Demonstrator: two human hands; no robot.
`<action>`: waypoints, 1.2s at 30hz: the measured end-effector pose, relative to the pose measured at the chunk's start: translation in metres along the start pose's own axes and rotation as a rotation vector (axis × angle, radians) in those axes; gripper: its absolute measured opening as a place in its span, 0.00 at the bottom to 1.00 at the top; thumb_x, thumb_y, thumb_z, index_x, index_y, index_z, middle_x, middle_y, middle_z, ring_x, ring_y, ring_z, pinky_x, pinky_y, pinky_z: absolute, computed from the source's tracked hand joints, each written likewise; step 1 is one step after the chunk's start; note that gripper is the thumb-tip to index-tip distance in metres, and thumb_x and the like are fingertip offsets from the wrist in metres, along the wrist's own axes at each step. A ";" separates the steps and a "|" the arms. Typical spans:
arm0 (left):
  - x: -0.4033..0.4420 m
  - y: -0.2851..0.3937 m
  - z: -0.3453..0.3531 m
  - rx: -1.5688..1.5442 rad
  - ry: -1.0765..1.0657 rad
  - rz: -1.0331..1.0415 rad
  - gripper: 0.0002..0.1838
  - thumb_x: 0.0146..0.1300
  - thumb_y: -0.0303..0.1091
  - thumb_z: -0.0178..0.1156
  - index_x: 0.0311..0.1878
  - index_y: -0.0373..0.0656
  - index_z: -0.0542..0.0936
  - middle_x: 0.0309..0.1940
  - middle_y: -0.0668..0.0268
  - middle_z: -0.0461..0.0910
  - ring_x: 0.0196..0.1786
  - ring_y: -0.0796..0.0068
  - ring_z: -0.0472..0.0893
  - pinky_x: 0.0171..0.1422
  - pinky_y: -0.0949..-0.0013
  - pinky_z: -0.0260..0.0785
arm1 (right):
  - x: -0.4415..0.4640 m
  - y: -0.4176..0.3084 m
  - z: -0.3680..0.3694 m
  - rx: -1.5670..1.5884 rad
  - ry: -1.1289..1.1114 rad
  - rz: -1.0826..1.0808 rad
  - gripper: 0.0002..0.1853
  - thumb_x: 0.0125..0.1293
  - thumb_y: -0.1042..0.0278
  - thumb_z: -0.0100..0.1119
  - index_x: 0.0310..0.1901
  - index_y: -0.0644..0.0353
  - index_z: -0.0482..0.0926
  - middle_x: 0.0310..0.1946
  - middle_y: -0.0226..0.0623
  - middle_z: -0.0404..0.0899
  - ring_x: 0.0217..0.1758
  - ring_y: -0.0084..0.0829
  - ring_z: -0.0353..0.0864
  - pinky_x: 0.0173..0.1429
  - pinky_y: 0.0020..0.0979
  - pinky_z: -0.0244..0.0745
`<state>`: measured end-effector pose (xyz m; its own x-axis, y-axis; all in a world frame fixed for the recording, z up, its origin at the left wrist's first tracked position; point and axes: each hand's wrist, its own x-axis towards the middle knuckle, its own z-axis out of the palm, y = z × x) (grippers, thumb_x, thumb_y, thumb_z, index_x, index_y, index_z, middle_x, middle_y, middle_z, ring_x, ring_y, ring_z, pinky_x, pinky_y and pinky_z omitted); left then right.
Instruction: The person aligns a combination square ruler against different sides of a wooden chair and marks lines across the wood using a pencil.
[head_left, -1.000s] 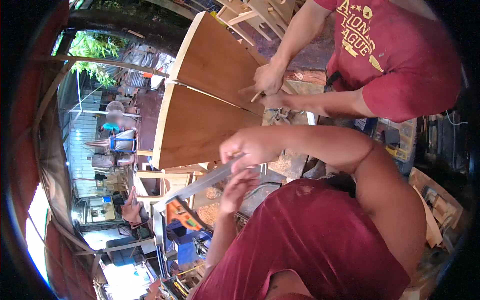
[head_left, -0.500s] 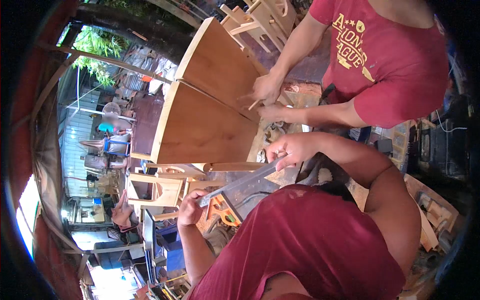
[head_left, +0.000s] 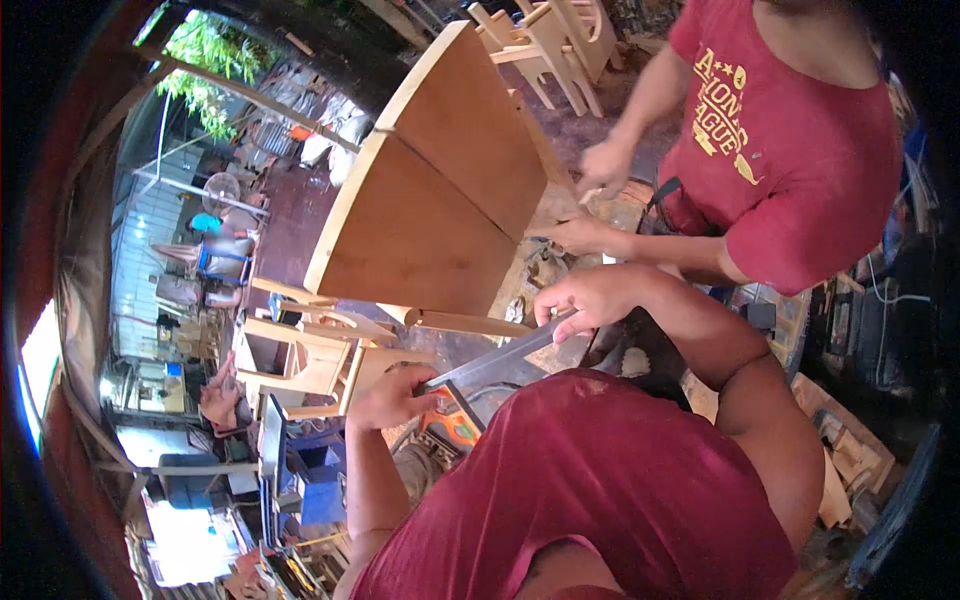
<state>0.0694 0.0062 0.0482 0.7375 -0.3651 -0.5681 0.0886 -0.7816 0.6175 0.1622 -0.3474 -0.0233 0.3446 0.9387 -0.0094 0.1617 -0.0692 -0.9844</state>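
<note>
My left hand (head_left: 390, 398) is closed around a combination square (head_left: 505, 358) where its metal blade meets the orange head (head_left: 456, 420). The far end of the blade is pinched between the thumb and fingers of my right hand (head_left: 583, 302). The square lies slanted in front of my chest. Beyond it stands a wide two-part wooden panel (head_left: 440, 190) with a seam across it. A co-worker's hands (head_left: 590, 215) are beside the panel's near edge, and one holds a small thin stick whose kind I cannot make out.
Light wooden furniture frames (head_left: 310, 355) stand below the panel, with more frames (head_left: 560, 50) behind it. A co-worker in a maroon shirt (head_left: 790, 160) leans in at the right. Wood scraps (head_left: 850, 450) lie at lower right. Another person (head_left: 225, 250) sits far left.
My view has shifted slightly. My left hand has turned and now covers more of the orange head. The co-worker's hands have moved right, away from the panel, and are further apart.
</note>
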 end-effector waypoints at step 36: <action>-0.007 -0.034 0.023 0.070 -0.113 -0.012 0.12 0.55 0.35 0.70 0.37 0.37 0.81 0.23 0.65 0.81 0.25 0.81 0.78 0.27 0.72 0.71 | 0.014 -0.012 0.025 -0.394 -0.006 0.057 0.13 0.63 0.60 0.60 0.45 0.56 0.74 0.25 0.34 0.80 0.27 0.31 0.81 0.33 0.36 0.70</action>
<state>0.0464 0.0236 0.0189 0.6565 -0.4069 -0.6352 0.0475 -0.8181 0.5731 0.1421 -0.3250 -0.0163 0.3585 0.9313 -0.0646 0.4852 -0.2450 -0.8394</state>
